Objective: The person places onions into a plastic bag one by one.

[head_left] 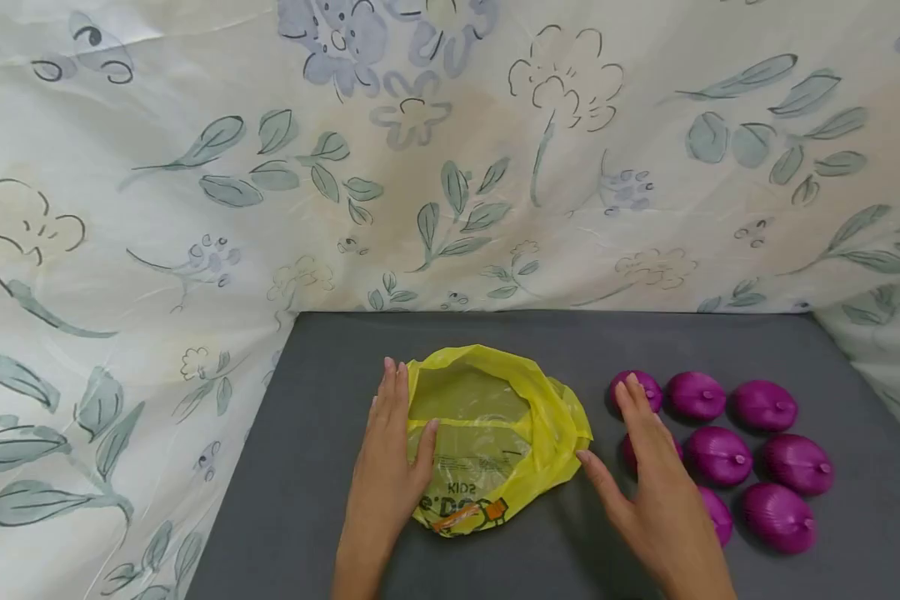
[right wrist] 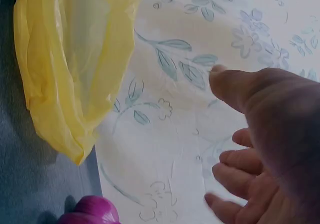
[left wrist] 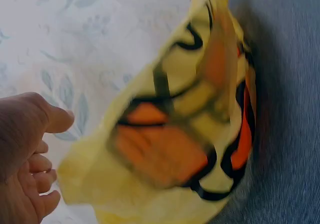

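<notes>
A yellow plastic bag (head_left: 558, 433) with dark print and an orange drawing lies on the table, its mouth spread wide and facing up. My left hand (head_left: 390, 454) is at the bag's left side, fingers straight, the thumb over the rim; whether it touches the plastic I cannot tell. To the right of the bag is my right hand (head_left: 656, 500), fingers extended and holding nothing, with the thumb tip close to the bag's edge. Several purple, ridged, onion-like balls (head_left: 720, 456) sit in rows beside the right hand, which partly hides some of them.
The dark grey table (head_left: 285, 500) carries the bag and the purple balls. A pale cloth with flower and leaf prints (head_left: 450, 225) hangs behind the table and along its sides.
</notes>
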Available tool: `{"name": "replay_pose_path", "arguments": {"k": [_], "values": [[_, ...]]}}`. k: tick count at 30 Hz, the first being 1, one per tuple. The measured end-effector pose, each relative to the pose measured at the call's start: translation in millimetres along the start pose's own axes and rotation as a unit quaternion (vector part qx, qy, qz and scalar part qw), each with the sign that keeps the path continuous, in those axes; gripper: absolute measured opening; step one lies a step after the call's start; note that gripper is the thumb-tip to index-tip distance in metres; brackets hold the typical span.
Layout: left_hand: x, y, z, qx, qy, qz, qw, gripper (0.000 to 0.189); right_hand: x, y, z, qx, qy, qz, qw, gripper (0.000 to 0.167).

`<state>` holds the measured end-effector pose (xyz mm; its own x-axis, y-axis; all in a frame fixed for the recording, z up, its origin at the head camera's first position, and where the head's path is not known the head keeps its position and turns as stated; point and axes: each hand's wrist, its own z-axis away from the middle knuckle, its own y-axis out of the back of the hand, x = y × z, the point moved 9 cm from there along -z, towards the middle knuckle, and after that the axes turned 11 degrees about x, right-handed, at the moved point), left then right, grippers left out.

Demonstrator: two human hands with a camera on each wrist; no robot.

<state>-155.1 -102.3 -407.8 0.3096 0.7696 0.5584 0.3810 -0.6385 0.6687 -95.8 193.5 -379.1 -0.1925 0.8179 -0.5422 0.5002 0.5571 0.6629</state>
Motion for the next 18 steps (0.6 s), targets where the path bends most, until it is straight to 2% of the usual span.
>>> {"name": "replay_pose_path", "arguments": {"k": [4,7,13,16,18], "values": [[-15.9,-9.4,0.6,-0.022,0.039,0.03,0.9985,0.087,7,14,0.2,0.051,-0.011,-0.011,0.9986,0.102],[-20.8,-16.7,2.0,-0.033,0.054,0.05,0.9967,0.082,13,27,0.6,0.099,-0.012,-0.013,0.9949,0.099],[-24.8,-30.4,2.7,-0.041,0.067,0.08,0.9937,0.074,36,54,4.0,0.165,-0.038,-0.03,0.985,0.088],[-26.5,-34.5,1.9,-0.036,0.068,0.091,0.9929,0.073,54,66,7.8,0.188,-0.069,-0.036,0.9791,0.079],[-26.9,-36.3,1.5,-0.034,0.067,0.094,0.9927,0.073,68,76,12.0,0.218,-0.092,-0.032,0.971,0.074]]}}
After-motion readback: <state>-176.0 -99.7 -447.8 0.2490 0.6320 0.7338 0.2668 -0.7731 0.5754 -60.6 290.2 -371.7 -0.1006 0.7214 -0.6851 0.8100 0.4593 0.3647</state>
